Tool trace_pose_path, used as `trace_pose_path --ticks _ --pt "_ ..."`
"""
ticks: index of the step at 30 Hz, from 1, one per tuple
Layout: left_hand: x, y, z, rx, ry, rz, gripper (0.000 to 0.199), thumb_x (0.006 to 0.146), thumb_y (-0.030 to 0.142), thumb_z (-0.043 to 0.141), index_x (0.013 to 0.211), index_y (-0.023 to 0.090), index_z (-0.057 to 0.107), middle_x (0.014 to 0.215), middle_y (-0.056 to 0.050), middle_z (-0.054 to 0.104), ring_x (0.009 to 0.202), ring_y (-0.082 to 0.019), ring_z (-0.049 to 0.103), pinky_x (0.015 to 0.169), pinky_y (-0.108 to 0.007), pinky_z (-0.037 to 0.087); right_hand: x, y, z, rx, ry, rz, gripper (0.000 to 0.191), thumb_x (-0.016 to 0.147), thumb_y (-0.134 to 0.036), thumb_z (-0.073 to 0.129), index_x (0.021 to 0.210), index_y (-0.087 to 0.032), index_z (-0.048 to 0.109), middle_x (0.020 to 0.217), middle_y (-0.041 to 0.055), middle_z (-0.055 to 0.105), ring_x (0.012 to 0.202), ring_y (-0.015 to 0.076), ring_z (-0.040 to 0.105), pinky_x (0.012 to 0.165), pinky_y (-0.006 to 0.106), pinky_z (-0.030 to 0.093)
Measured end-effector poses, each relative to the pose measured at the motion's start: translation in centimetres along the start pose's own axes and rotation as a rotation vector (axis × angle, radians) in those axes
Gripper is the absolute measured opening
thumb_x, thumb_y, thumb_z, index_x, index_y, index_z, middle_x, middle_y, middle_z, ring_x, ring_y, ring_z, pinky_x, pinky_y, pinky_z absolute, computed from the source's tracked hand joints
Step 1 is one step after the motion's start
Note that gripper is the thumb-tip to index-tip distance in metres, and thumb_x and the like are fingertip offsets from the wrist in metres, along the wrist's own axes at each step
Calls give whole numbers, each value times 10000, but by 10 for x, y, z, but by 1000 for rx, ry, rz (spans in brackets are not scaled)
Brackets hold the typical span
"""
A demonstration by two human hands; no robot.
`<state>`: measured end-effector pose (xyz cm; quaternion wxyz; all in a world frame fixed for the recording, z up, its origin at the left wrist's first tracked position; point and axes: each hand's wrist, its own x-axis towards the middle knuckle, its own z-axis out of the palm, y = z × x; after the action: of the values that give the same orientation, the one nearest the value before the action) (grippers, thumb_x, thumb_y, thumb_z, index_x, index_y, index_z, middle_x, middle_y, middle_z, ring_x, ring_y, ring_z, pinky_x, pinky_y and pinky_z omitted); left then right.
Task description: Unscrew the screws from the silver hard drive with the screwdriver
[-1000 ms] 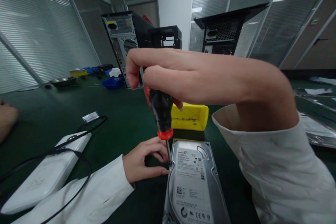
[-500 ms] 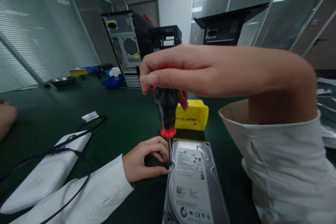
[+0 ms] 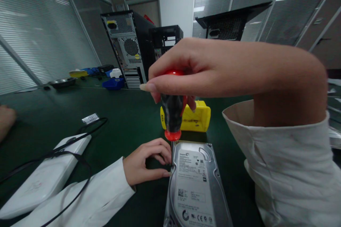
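Note:
A silver hard drive (image 3: pixel 195 184) with a white label lies flat on the dark green table (image 3: pixel 128 113). My right hand (image 3: pixel 183 72) is wrapped round the black and red handle of a screwdriver (image 3: pixel 173 113), held nearly upright. The shaft meets the left edge of the drive; its tip is too small to make out. My left hand (image 3: pixel 149 161) rests on the table at the drive's left side, thumb and fingers apart around the shaft, fingertips at the drive's edge.
Behind the drive lies a yellow bin (image 3: pixel 197 117). A white device (image 3: pixel 50 173) with black cables is at the left. Computer cases (image 3: pixel 130 46) and a blue bin (image 3: pixel 113 83) stand farther back. Another person's hand (image 3: pixel 6 120) shows at the left edge.
My right hand has turned and shifted slightly right on the handle, showing its red top. The screwdriver leans a little differently, its handle farther right. My left hand has hardly moved.

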<state>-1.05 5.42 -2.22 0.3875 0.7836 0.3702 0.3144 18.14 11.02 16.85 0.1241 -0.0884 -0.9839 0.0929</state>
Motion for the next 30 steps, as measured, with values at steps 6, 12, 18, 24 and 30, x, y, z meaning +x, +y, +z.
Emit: trace_pose_path --ticks 6,12,18,24,30 --pt "0 -1 1 3 6 -7 174 731 219 676 872 128 630 958 -62 523 781 -132 570 692 -242 537 1 2 0 -19 22 -39 372 871 -385 376 827 -102 613 606 -54 506 460 -29 392 387 84 277" --pt "0 -1 1 3 14 -8 184 733 226 674 882 128 630 956 -62 524 798 -140 572 696 -248 545 3 -6 -1 -20 3 -21 433 884 -448 307 771 -115 559 649 -37 478 535 -3 424 424 135 290" --pt "0 -2 1 15 0 -5 176 738 215 666 887 128 632 967 -66 520 805 -141 566 703 -251 546 3 -8 2 93 -21 3 227 884 -271 341 952 -146 517 844 -46 533 610 15 430 471 140 336" --pt "0 -2 1 17 6 -5 177 738 227 668 881 129 630 963 -65 522 794 -140 570 698 -250 548 3 -7 0 113 -62 2 165 863 -169 365 896 -142 525 854 -56 527 676 -4 453 529 92 348" --pt "0 -2 0 13 5 -8 171 738 211 665 884 128 630 966 -65 527 796 -140 573 700 -251 550 2 -9 -2 122 -83 -8 156 851 -162 387 879 -127 537 791 -65 519 705 -8 466 586 63 363"
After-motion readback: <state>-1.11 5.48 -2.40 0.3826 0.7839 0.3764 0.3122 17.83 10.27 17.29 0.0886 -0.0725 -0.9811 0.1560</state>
